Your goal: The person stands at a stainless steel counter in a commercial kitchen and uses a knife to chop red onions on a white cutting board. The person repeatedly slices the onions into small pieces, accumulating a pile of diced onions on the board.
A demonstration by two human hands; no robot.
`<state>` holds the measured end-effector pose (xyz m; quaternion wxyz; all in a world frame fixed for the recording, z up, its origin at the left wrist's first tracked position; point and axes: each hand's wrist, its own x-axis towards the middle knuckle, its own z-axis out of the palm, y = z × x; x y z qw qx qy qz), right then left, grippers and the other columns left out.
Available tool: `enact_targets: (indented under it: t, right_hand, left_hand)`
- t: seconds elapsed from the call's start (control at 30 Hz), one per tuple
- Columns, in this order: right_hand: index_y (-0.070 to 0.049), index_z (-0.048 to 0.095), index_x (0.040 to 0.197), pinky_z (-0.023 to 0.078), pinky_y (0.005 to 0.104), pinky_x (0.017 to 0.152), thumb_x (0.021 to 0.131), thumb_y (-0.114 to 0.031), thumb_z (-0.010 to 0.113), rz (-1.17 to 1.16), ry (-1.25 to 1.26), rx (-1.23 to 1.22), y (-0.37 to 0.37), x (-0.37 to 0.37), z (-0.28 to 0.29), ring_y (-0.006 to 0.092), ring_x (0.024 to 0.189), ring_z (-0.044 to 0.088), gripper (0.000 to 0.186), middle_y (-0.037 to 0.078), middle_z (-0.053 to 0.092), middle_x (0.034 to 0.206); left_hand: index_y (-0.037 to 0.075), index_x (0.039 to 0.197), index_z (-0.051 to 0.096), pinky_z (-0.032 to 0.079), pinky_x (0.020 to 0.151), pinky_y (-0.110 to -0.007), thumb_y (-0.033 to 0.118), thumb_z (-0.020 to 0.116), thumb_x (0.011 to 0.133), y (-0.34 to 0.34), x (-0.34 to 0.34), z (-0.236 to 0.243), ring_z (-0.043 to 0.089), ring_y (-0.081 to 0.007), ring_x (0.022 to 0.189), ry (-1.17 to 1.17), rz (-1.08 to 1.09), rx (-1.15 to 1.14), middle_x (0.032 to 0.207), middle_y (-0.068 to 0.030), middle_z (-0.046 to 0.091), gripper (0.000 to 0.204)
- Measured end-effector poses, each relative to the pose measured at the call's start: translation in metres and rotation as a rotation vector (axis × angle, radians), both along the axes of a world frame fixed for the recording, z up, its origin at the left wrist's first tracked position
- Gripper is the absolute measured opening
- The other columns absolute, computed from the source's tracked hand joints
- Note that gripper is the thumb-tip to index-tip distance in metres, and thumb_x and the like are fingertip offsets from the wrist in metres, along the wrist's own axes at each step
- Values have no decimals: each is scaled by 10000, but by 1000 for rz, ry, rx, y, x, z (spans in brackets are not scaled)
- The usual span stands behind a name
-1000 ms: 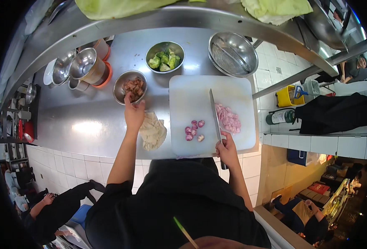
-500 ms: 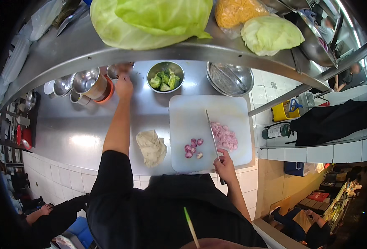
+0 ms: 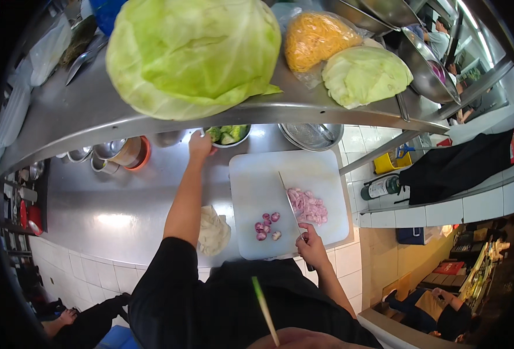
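My right hand [image 3: 310, 244] is closed on the handle of a knife [image 3: 287, 198], whose blade rests on a white cutting board [image 3: 251, 168] beside sliced shallots [image 3: 307, 206]. Whole peeled shallots [image 3: 263, 228] and a pale clove [image 3: 277, 235] sit left of the blade. My left hand [image 3: 202, 143] reaches far forward, fingers gripping the rim of a steel bowl of broccoli [image 3: 231, 135], partly hidden under the shelf edge. Left of it another steel bowl [image 3: 168, 138] is mostly hidden by the shelf. A crumpled cream cloth [image 3: 213, 230] lies beside the board.
An overhead steel shelf [image 3: 77, 116] holds cabbages [image 3: 193, 52] and a bag of orange shreds [image 3: 318, 42]. Steel bowls [image 3: 109, 148] stand back left, strainers [image 3: 312, 138] behind the board. Co-workers [image 3: 68, 317] [image 3: 437, 311] are at lower left and lower right.
My left hand has moved forward from the meat bowl, which went back under the shelf, then right to the broccoli bowl. The view has tilted up, showing more shelf. The knife stays in my right hand.
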<state>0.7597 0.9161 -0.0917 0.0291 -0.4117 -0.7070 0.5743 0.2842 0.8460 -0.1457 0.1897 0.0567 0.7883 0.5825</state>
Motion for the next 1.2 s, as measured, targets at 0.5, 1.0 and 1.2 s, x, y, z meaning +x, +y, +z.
enact_targets:
  t: [0.5, 1.0, 1.2]
  right_hand:
    - [-27, 478, 1351, 482, 295, 554, 885, -27, 570, -22, 21, -85, 4, 3, -5, 120, 595, 587, 475, 60, 618, 743]
    - [-32, 434, 1365, 466, 251, 493, 889, 8, 540, 25, 37, -74, 5, -1, -7, 100, 564, 549, 490, 53, 581, 778]
    - [-43, 488, 1348, 488, 332, 582, 884, -49, 575, 20, -42, 29, -2, -2, 3, 181, 623, 610, 472, 94, 641, 775]
  left_hand:
    - [30, 999, 693, 543, 761, -425, 227, 638, 929, -31, 76, 25, 695, -357, 846, 594, -68, -153, 874, -146, 725, 217]
    - [-68, 1271, 530, 328, 1130, -557, -9, 534, 844, -111, 56, -24, 467, -511, 1244, 974, 60, -183, 1331, -298, 533, 430]
    - [-27, 1333, 548, 335, 1144, -512, 184, 582, 917, -61, -56, -55, 442, -467, 1318, 569, -155, -669, 1391, -281, 529, 468]
